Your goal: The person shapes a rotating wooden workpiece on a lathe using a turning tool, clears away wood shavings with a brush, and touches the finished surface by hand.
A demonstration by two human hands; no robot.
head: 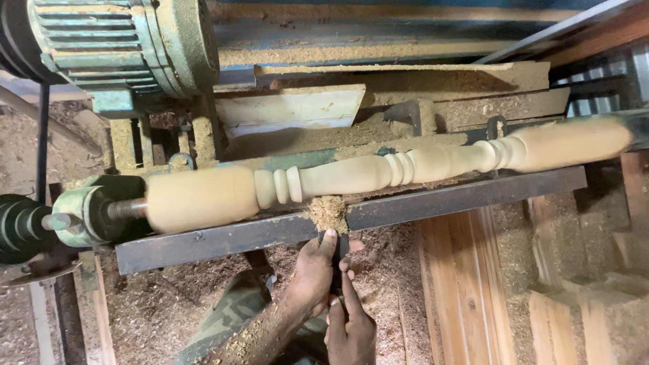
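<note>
Right hand (351, 328) sits lowest in frame, grip closed round the dark chisel (336, 270) handle. Left hand (316, 274) just above it, fingers wrapped on the chisel shaft, pressing it against the steel tool rest (439, 203). Chisel tip meets the pale turned spindle (378, 172) near its left-hand beads, under a clump of shavings (328, 213) (tip itself hidden). Spindle is mounted between the lathe's left-end drive (88, 216) and the right end. Green motor (115, 47) at upper left. Sawdust (169, 311) covers the floor below.
</note>
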